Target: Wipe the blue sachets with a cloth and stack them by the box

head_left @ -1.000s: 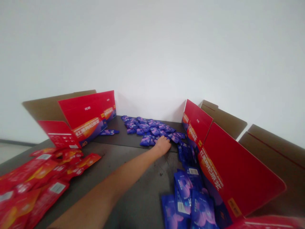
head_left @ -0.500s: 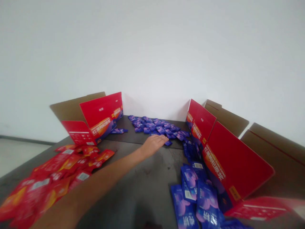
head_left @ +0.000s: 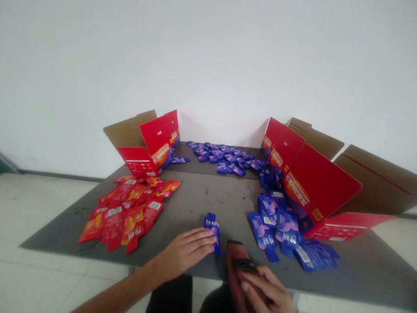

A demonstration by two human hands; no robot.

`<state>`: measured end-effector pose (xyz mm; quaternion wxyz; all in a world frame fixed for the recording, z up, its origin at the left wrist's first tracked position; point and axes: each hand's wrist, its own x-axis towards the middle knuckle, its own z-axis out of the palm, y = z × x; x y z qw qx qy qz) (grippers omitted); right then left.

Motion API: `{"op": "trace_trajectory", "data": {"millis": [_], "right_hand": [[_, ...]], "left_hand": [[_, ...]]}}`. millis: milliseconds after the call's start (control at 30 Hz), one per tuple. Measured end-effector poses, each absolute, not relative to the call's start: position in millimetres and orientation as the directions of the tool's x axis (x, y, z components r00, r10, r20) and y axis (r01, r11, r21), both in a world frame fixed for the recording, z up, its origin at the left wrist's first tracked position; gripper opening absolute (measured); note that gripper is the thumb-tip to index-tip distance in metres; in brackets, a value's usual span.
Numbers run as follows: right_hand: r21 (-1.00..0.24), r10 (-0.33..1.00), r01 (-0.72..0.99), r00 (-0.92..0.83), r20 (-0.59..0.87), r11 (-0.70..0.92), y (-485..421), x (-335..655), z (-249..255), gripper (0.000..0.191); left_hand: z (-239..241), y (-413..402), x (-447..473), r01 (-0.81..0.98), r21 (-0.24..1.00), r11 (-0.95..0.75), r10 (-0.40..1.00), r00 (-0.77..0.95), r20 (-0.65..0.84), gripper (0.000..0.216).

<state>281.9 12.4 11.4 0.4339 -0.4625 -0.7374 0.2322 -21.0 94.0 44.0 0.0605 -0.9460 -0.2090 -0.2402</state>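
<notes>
My left hand (head_left: 187, 251) is near the front edge of the table, its fingers lying together across a small blue sachet (head_left: 212, 225). The sachet stands out on both sides of the fingertips, with pink-purple fruit printed on it; the thumb is hidden. Just to the right, my right hand (head_left: 265, 289) is closed on a reddish-brown, flat, pouch-like thing (head_left: 233, 269) with black parts, whose kind I cannot make out. Its upper end reaches over the table edge, close to the sachet but apart from it.
Red-orange sachets (head_left: 127, 208) lie heaped at the left. Blue sachets spread at the back (head_left: 224, 155) and the right (head_left: 286, 228). An open red carton (head_left: 159, 134) stands back left; further open red cartons (head_left: 319, 182) line the right side. A white wall (head_left: 208, 65) closes off the back.
My left hand has drawn back from the blue sachets at the rear to the front edge, now with one blue sachet. My right hand and the brown thing have come into clear view. The view has shifted.
</notes>
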Motion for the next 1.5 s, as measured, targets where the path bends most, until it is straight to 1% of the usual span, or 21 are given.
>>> {"op": "trace_trajectory", "data": {"millis": [133,233,333,400,467,533,633,667,733,767,833,900,967,1067,1167,1267,1300,1400,1433,1500], "right_hand": [[-0.774,0.931,0.522,-0.139,0.337,0.358,8,282,13,0.022],[-0.802,0.951,0.518,-0.089,0.297,0.299,4,280,14,0.022],[-0.833,0.970,0.507,-0.022,0.242,0.220,4,278,13,0.025],[-0.850,0.974,0.498,0.046,0.222,0.170,8,277,15,0.027],[-0.858,0.967,0.491,0.106,0.233,0.153,14,273,23,0.028],[-0.847,0.953,0.500,0.125,0.276,0.180,25,265,38,0.028],[-0.785,0.923,0.546,0.054,0.381,0.292,43,242,66,0.025],[-0.753,0.909,0.559,0.000,0.417,0.346,50,232,73,0.025],[-0.665,0.871,0.584,-0.165,0.463,0.465,62,211,78,0.024],[-0.605,0.843,0.598,-0.273,0.463,0.526,68,201,77,0.024],[-0.468,0.775,0.619,-0.479,0.412,0.631,80,186,68,0.025],[-0.342,0.723,0.637,-0.603,0.338,0.691,96,180,56,0.026],[-0.237,0.728,0.690,-0.624,0.283,0.684,118,180,50,0.029],[-0.133,0.787,0.783,-0.570,0.236,0.607,156,188,57,0.029],[-0.107,0.820,0.827,-0.515,0.252,0.552,173,191,79,0.029],[-0.138,0.807,0.818,-0.496,0.321,0.558,148,185,92,0.033],[-0.156,0.791,0.795,-0.521,0.320,0.586,133,182,92,0.033],[-0.197,0.732,0.705,-0.643,0.227,0.681,96,175,76,0.028],[-0.207,0.722,0.692,-0.660,0.209,0.692,93,174,69,0.027],[-0.207,0.741,0.712,-0.638,0.210,0.671,102,177,57,0.028]], "left_hand": [[35,73,-36,0.521,0.067,-0.851,0.509,0.786,0.351,0.037],[33,57,-38,0.610,0.100,-0.786,0.605,0.729,0.321,0.038],[29,42,-30,0.669,0.083,-0.739,0.650,0.675,0.350,0.042],[24,34,-22,0.695,0.069,-0.716,0.658,0.639,0.399,0.040],[16,28,-15,0.714,0.062,-0.697,0.662,0.608,0.438,0.037],[7,24,-11,0.728,0.059,-0.683,0.667,0.589,0.457,0.036],[-5,21,-10,0.727,0.055,-0.685,0.656,0.581,0.482,0.035],[-8,21,-11,0.721,0.056,-0.691,0.646,0.580,0.496,0.035],[-13,22,-13,0.701,0.068,-0.710,0.618,0.575,0.536,0.031],[-14,22,-14,0.689,0.082,-0.721,0.605,0.567,0.559,0.027],[-16,23,-15,0.669,0.117,-0.734,0.589,0.542,0.599,0.020],[-16,24,-15,0.661,0.135,-0.739,0.583,0.524,0.621,0.020],[-14,25,-16,0.655,0.124,-0.746,0.573,0.534,0.622,0.025],[-12,26,-16,0.644,0.105,-0.757,0.557,0.554,0.619,0.028],[-12,25,-16,0.647,0.118,-0.753,0.560,0.536,0.632,0.027],[-16,23,-15,0.651,0.152,-0.743,0.572,0.503,0.648,0.027],[-17,22,-15,0.651,0.170,-0.740,0.582,0.492,0.648,0.026],[-21,20,-15,0.645,0.235,-0.728,0.617,0.465,0.634,0.020],[-21,20,-15,0.642,0.245,-0.726,0.623,0.462,0.631,0.020],[-20,20,-15,0.640,0.233,-0.733,0.611,0.468,0.638,0.021]]}}
